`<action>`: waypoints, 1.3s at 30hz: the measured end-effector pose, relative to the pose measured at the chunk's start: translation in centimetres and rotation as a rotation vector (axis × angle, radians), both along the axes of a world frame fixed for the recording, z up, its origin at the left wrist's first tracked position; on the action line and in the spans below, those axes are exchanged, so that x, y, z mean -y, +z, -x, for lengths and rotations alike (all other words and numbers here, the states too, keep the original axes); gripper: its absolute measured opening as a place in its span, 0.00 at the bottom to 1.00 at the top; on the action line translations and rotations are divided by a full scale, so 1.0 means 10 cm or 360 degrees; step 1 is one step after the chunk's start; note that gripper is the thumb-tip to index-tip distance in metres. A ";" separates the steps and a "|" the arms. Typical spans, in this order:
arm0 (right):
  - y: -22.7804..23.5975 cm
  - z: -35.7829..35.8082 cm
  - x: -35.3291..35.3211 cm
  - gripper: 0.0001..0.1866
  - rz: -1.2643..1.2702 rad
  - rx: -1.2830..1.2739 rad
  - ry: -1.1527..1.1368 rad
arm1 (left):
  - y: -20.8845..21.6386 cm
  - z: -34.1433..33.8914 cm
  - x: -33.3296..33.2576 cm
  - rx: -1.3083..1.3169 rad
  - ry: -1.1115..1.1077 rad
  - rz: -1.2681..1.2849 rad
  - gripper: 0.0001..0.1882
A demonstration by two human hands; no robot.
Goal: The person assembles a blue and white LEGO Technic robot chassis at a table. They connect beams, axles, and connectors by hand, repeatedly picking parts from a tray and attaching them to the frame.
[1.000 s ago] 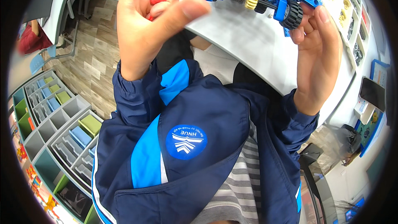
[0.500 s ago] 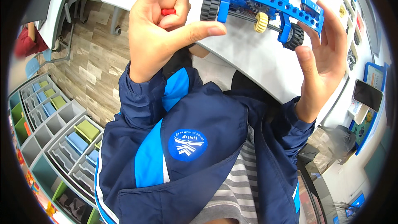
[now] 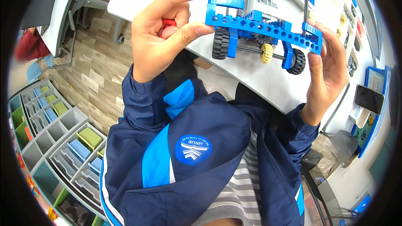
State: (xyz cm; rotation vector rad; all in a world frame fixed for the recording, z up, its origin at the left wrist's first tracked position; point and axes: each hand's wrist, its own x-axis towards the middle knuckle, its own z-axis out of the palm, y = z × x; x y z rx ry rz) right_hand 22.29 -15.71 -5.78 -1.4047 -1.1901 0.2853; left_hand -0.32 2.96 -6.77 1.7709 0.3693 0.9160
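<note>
Blue toy car, black wheels, yellow gear: between left hand, right hand, sloping down rightward. Red piece: in left hand.

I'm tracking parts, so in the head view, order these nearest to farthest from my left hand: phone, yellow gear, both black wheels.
From your left hand:
1. Left black wheel, below the left end of the blue beam.
2. Yellow gear, between the two wheels.
3. Right black wheel, below the beam's right end.
4. Phone, at the picture's far right.
</note>
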 end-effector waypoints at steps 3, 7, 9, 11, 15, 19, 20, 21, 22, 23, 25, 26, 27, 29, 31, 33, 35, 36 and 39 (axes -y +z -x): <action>-0.01 0.01 -0.02 0.20 -0.0017 0.0008 0.0005 | -0.01 -0.02 0.00 0.0058 0.0015 -0.0087 0.24; -0.01 0.02 -0.03 0.20 -0.0051 -0.0024 0.0025 | -0.02 -0.01 0.04 0.0051 0.0045 -0.0058 0.25; -0.01 0.03 -0.04 0.20 -0.0064 -0.0028 0.0029 | -0.02 0.00 0.06 0.0014 0.0101 -0.0116 0.25; -0.02 0.04 -0.03 0.20 -0.0079 -0.0013 0.0024 | -0.03 0.00 0.08 0.0028 0.0134 -0.0117 0.25; -0.10 0.09 0.01 0.20 -0.0117 0.0038 -0.0026 | -0.12 0.02 0.15 0.0074 0.0233 -0.0436 0.26; -0.19 0.21 0.17 0.20 -0.0041 0.0350 -0.0038 | -0.21 0.11 0.21 0.0121 0.0196 -0.0592 0.25; -0.21 0.25 0.22 0.20 0.0003 0.0315 -0.0032 | -0.23 0.14 0.24 0.0090 0.0193 -0.0644 0.25; -0.22 0.29 0.26 0.20 0.0050 0.0356 -0.0069 | -0.25 0.17 0.28 0.0031 0.0197 -0.0650 0.24; -0.23 0.33 0.29 0.21 0.0102 0.0389 -0.0130 | -0.28 0.19 0.29 0.0017 0.0179 -0.0665 0.24; -0.27 0.37 0.30 0.23 0.0101 0.0405 -0.0211 | -0.30 0.20 0.30 0.0006 0.0159 -0.0684 0.24; -0.32 0.45 0.29 0.23 0.0130 0.0307 -0.0265 | -0.34 0.22 0.31 -0.0056 0.0144 -0.0666 0.24; -0.34 0.48 0.29 0.23 0.0152 0.0264 -0.0287 | -0.37 0.22 0.32 -0.0079 0.0197 -0.0703 0.24; -0.35 0.49 0.29 0.23 0.0190 0.0268 -0.0322 | -0.39 0.21 0.33 -0.0101 0.0252 -0.0740 0.24; -0.37 0.48 0.27 0.21 0.0287 0.0288 -0.0378 | -0.41 0.21 0.32 -0.0187 0.0248 -0.0733 0.25; -0.39 0.47 0.25 0.21 0.0311 0.0313 -0.0389 | -0.41 0.21 0.32 -0.0305 0.0244 -0.0700 0.25; -0.39 0.47 0.23 0.22 0.0317 0.0311 -0.0407 | -0.40 0.22 0.35 -0.0362 0.0273 -0.0561 0.26; -0.38 0.48 0.24 0.23 0.0326 0.0216 -0.0392 | -0.38 0.22 0.36 -0.0362 0.0260 -0.0427 0.26; -0.38 0.47 0.24 0.23 0.0317 0.0191 -0.0375 | -0.39 0.20 0.37 -0.0355 0.0288 -0.0297 0.26; -0.36 0.44 0.24 0.23 0.0402 0.0477 -0.0353 | -0.42 0.18 0.38 -0.0299 0.0343 -0.0061 0.26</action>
